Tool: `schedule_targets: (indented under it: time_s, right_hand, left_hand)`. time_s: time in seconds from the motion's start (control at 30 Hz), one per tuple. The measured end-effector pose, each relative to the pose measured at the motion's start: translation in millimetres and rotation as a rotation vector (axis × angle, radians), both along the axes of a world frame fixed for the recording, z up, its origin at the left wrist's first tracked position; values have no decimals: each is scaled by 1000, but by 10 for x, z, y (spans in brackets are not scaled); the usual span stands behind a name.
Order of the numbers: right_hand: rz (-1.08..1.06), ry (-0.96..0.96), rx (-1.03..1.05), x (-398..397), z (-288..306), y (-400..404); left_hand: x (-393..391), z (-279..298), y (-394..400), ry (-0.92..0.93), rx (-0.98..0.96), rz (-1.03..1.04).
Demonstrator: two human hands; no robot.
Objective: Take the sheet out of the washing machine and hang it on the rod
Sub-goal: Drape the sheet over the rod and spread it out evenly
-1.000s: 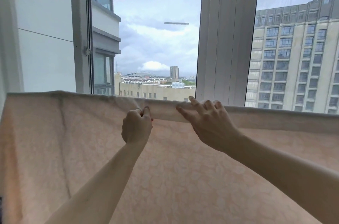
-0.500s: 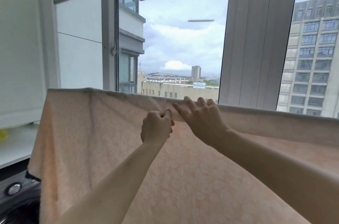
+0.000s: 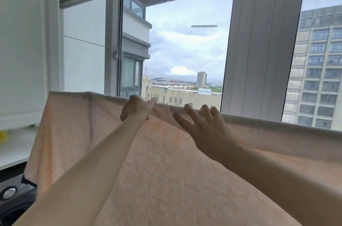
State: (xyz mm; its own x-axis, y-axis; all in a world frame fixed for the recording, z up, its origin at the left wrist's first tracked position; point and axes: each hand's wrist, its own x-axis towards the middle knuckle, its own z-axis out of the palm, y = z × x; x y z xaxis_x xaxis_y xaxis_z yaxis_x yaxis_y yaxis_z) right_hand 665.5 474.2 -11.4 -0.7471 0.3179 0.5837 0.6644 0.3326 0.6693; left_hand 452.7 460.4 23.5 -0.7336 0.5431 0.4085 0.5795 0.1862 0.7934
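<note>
The sheet [image 3: 166, 179] is a soft peach cloth with a faint raised floral pattern, draped over a horizontal line in front of the window [image 3: 185, 50]; the rod itself is hidden under the fold. The left hand [image 3: 136, 108] pinches a small bunched ridge of the top edge. The right hand [image 3: 205, 129] lies on the cloth with fingers spread and straight. At lower left, a dark rounded machine [image 3: 13, 201] is cut off by the frame.
</note>
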Motion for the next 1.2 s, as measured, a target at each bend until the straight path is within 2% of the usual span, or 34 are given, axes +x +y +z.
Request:
schedule_targets:
  time_s: [0.13,0.27,0.33,0.53,0.73,1.2]
  right_hand:
    - [49,19,40,25,-14,61]
    - [77,51,56,7,-44,97]
    - [82,49,62,-18,-46,108]
    - [-25,29,-36,-166,-34,6]
    - [3,11,-130,-436,12,-86]
    - [90,7,-52,-1293,39,164]
  left_hand:
    - [-41,-66,74,21,78,-49]
    - [-85,-299,-7,316,72,143]
    - [-129,-454,-61,372,37,152]
    - [-218,-596,-176,387,-1,104]
    - [-224,-568,-223,326,25,57]
    - [-351,-590,-291,277,92,-81]
